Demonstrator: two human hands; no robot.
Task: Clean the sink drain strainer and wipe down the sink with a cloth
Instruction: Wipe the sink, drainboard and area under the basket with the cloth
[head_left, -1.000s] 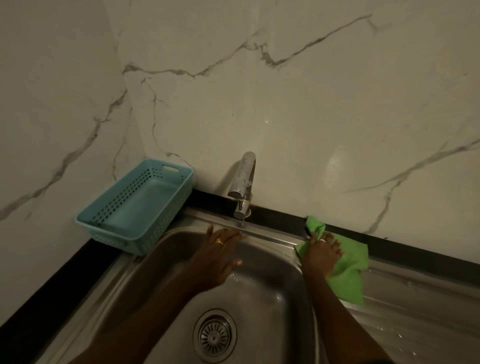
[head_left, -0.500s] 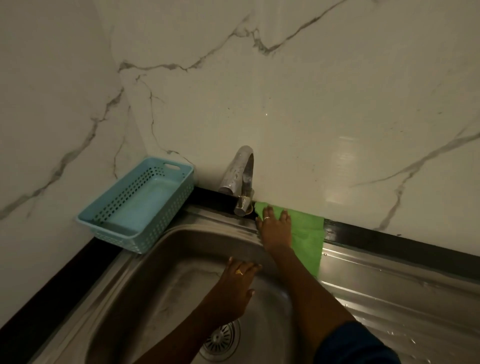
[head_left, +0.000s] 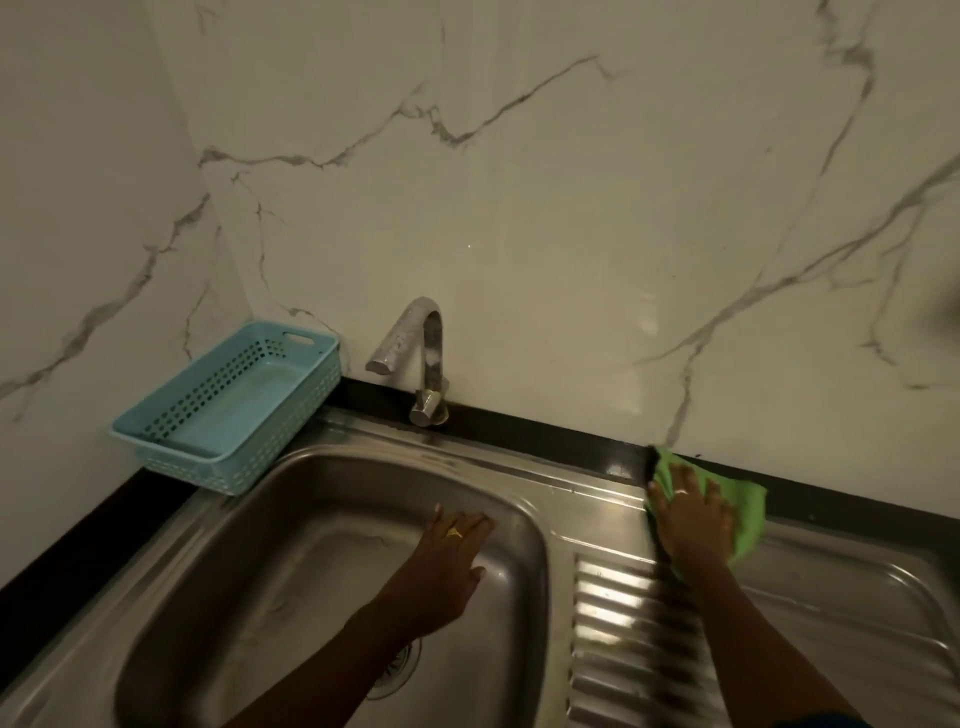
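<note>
Head view, looking down over a stainless sink (head_left: 311, 545) sunk into a dark counter (head_left: 78, 561). Left hand (head_left: 452, 551) inside the basin, palm down against the far wall near the right-hand corner, fingers (head_left: 478, 522) straight and close together, thumb out to the right, holding nothing; gold ring (head_left: 455, 532) on one finger. Left forearm stretched across the basin floor and covering most of the drain strainer (head_left: 402, 667), only a slice of its slotted metal showing beside the arm, seated in the drain hole. Right hand (head_left: 691, 525) outside the basin, on the far right, pressed flat on a green cloth (head_left: 748, 512), fingers (head_left: 688, 475) straight and spread apart, not curled round it; pale ring (head_left: 680, 491) on one finger. Cloth lying on the sink's flat far ledge, just beyond the ribbed drainboard (head_left: 623, 639), its far edge touching the black strip (head_left: 519, 426) at the foot of the marble wall (head_left: 571, 208), green showing to the right of the hand and beyond it. Chrome faucet (head_left: 423, 353) upright on the far ledge, beyond the left hand and well apart from the cloth, spout bent toward the left. Light blue perforated basket (head_left: 244, 467) at the far left corner, resting partly on the counter and partly on the sink's rim. Scrap of blue sleeve (head_left: 821, 723) at the bottom right edge.
</note>
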